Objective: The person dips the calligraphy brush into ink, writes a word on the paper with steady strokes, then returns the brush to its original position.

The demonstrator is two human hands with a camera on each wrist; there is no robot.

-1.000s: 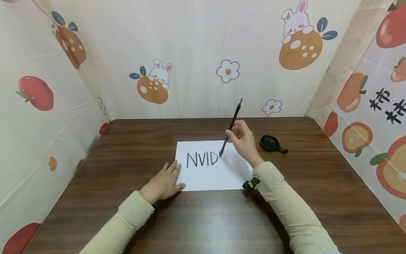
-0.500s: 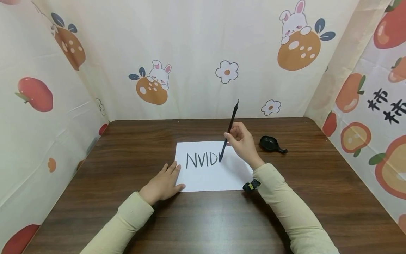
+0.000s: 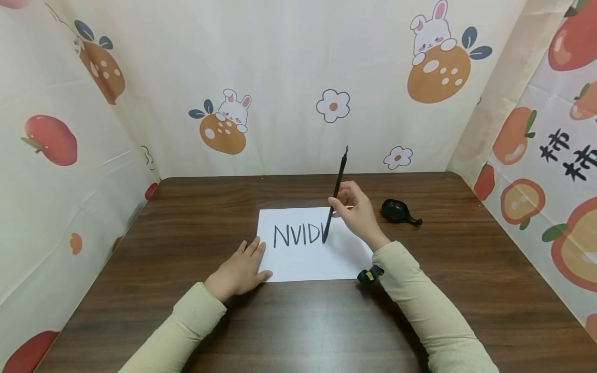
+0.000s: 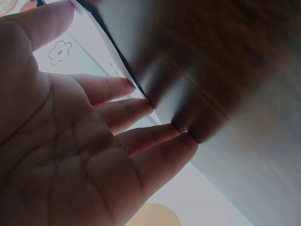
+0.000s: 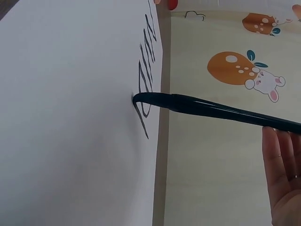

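Between thumb and fingers my right hand (image 3: 356, 210) pinches a black writing brush (image 3: 338, 186), its handle leaning up and slightly right. The bent brush tip (image 5: 138, 98) touches the white paper (image 3: 298, 267) at the foot of a dark stroke. To the left of that stroke stand the letters "NVID" in black ink. My left hand (image 3: 242, 267) rests on the paper's left edge with fingers stretched out. In the left wrist view the fingertips of the left hand (image 4: 84, 136) meet the paper's edge and the table.
A small black dish with a handle (image 3: 396, 211) sits on the brown wooden table (image 3: 298, 326), right of the right hand. A curtain (image 3: 289, 62) printed with rabbits, fruit and flowers stands along the back and both sides. A black strap device (image 3: 370, 273) is on the right wrist.
My right hand has drawn the brush downward over the paper, leaving a new straight stroke after the "D". The left hand stays in place. The view has shifted slightly.
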